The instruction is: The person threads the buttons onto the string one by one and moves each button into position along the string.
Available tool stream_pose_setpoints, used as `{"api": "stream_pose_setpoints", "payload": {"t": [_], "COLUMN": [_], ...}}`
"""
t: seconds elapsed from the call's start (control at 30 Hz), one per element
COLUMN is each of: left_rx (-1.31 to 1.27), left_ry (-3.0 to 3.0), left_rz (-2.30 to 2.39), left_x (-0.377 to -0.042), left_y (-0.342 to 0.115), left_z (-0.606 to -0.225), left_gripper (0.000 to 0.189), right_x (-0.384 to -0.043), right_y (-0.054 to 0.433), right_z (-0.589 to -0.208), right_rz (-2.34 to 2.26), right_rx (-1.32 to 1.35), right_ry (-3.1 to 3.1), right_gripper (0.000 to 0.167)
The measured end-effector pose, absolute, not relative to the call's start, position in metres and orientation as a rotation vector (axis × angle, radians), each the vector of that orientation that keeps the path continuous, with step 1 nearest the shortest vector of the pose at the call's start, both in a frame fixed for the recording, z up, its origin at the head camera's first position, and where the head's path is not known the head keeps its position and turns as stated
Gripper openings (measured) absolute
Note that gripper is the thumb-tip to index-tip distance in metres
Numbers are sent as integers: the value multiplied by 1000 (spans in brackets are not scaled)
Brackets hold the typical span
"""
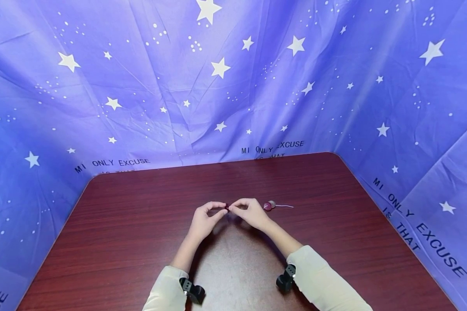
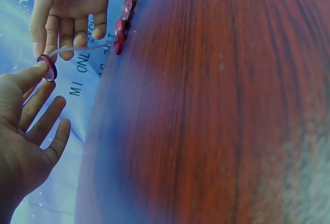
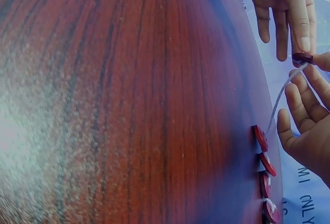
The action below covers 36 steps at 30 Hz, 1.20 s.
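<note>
A dark red button (image 2: 47, 68) is pinched edge-on between thumb and index finger of my left hand (image 1: 205, 222), its other fingers spread loosely. From the right, my right hand (image 1: 253, 214) meets it; thumb and index finger close in at the button, around the whitish cord (image 3: 281, 94). Their tips partly hide one another, so the exact grip is unclear. This cord runs from the held button down to several red buttons (image 3: 266, 184) strung in a row on the table. In the head view those strung buttons (image 1: 267, 207) lie just right of my right hand.
Both hands are above a dark red wood-grain table (image 1: 132, 224) with a glossy patch near its front. A loose cord tail (image 1: 285, 206) trails rightward from the strung buttons. Blue star-patterned cloth (image 1: 202, 99) hangs behind the table and at its sides.
</note>
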State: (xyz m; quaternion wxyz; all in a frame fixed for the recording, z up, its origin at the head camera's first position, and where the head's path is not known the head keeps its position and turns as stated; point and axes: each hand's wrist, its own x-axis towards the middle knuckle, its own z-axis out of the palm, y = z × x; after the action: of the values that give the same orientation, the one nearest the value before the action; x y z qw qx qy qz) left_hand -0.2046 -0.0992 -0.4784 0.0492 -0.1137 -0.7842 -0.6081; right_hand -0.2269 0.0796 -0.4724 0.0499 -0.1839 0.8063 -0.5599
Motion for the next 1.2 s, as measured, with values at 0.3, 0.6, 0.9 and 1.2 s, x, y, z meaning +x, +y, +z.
{"api": "stream_pose_setpoints", "payload": {"t": [0.3,0.6,0.9,1.2], "left_rx": [-348,-361,-373,-372], "left_ry": [-2396,-2471,-2500,-2479], "left_rz": [-1759,-1608,-1605,-1628], "left_x": [-204,-213,-212,-210], "left_y": [-96,-100,-100,-101], "left_z": [-475,-490,-491,-491], "left_gripper": [10,4,6,4], "right_x": [-212,-224,-229,-228], "right_y": [79,80,80,80], "right_z": [-444,-465,-478,-475], "right_rz": [-1683,-1686,-1608,-1455], "right_rx": [-603,-608,-651,-833], "right_ry": [2448,2447,2520,2681], "right_gripper": [18,19,19,25]}}
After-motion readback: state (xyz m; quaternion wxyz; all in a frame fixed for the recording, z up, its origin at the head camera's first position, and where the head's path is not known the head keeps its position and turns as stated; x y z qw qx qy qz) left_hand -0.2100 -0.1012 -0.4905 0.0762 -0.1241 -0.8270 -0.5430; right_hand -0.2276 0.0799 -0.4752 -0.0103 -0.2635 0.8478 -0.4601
